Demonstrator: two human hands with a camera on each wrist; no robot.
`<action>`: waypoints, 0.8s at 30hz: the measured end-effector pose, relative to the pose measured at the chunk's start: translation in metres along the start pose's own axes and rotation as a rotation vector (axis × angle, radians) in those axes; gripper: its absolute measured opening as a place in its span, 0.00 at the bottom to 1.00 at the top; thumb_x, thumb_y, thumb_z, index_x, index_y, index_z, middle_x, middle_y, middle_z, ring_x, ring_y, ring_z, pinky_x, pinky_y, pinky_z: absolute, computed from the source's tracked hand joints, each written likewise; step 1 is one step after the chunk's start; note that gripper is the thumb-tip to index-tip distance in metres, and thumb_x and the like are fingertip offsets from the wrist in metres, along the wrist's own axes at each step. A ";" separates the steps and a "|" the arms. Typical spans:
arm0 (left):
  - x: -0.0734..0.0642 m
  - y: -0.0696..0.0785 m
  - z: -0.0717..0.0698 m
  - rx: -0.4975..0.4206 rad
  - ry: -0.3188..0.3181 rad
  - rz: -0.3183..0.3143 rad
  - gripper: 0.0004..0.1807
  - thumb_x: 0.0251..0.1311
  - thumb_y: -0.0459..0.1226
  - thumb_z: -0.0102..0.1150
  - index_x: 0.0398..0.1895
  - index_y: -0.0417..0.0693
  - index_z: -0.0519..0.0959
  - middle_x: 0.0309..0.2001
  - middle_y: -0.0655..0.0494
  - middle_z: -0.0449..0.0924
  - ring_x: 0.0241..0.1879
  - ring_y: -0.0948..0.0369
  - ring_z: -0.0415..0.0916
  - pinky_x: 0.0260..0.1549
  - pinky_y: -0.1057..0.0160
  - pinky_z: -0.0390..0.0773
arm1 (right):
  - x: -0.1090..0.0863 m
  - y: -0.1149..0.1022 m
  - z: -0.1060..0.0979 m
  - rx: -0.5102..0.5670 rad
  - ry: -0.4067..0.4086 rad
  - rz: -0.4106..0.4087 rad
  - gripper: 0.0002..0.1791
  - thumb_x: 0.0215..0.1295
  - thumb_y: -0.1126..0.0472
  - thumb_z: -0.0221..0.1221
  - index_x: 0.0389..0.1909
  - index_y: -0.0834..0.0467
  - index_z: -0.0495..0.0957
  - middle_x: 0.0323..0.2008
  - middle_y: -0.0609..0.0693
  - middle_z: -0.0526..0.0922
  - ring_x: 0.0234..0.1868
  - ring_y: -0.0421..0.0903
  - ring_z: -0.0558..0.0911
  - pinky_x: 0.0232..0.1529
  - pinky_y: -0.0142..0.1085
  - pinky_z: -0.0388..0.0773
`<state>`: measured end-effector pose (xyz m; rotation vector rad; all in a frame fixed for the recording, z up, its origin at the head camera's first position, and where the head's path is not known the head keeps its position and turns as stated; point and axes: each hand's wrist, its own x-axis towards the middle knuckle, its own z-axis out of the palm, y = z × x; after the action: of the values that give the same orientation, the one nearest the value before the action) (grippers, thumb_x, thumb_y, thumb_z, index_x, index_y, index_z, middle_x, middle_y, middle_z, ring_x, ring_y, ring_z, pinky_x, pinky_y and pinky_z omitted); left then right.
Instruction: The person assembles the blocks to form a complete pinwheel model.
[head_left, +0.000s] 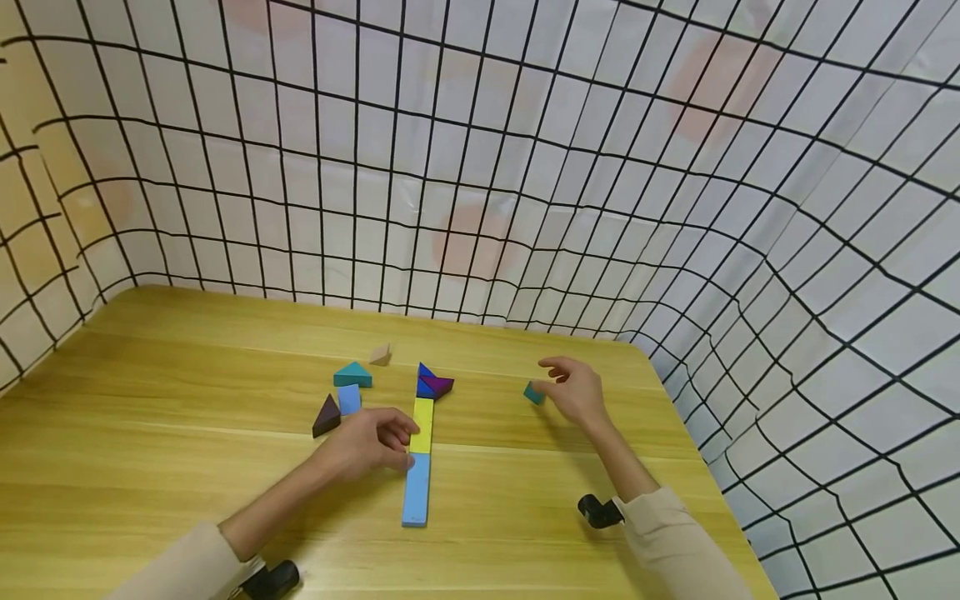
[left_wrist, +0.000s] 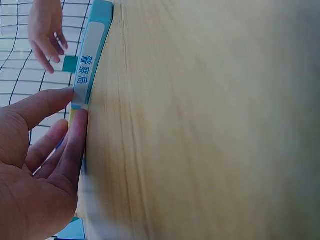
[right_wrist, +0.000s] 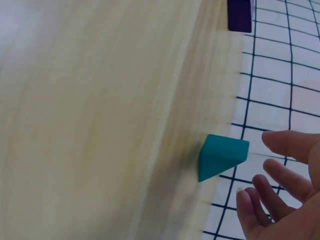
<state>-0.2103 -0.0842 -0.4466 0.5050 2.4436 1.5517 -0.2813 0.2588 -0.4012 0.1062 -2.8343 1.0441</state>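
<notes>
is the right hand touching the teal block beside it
Apart: the right wrist view shows a gap between right hand and teal block.

Wooden table (head_left: 495, 508) bearing coloured blocks (head_left: 423, 423)

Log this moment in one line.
left hand: at light-blue rectangular block and yellow rectangular block | light-blue and yellow blocks: end to end | right hand: beside small angular teal block, not gripping

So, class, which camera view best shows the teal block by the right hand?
Right wrist: the teal block is large and uncovered. Head view: small, beside the right hand. Left wrist: small, partly behind the light blue block.
</notes>
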 end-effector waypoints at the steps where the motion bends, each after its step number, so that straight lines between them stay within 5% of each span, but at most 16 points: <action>1: 0.000 0.000 0.000 -0.001 -0.001 0.001 0.21 0.49 0.34 0.79 0.47 0.42 0.83 0.37 0.53 0.82 0.36 0.61 0.80 0.36 0.68 0.80 | -0.001 0.002 0.000 -0.009 -0.004 0.003 0.24 0.63 0.59 0.68 0.60 0.58 0.81 0.55 0.64 0.83 0.54 0.61 0.80 0.53 0.53 0.79; 24: 0.000 0.001 0.000 -0.002 -0.005 -0.006 0.21 0.49 0.35 0.79 0.47 0.42 0.83 0.37 0.52 0.82 0.36 0.61 0.79 0.36 0.68 0.79 | -0.005 0.012 0.010 0.029 0.012 0.013 0.19 0.61 0.62 0.68 0.54 0.60 0.84 0.48 0.61 0.86 0.50 0.59 0.82 0.48 0.50 0.82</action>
<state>-0.2104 -0.0840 -0.4461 0.5003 2.4375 1.5488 -0.2787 0.2618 -0.4172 0.0840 -2.8137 1.0854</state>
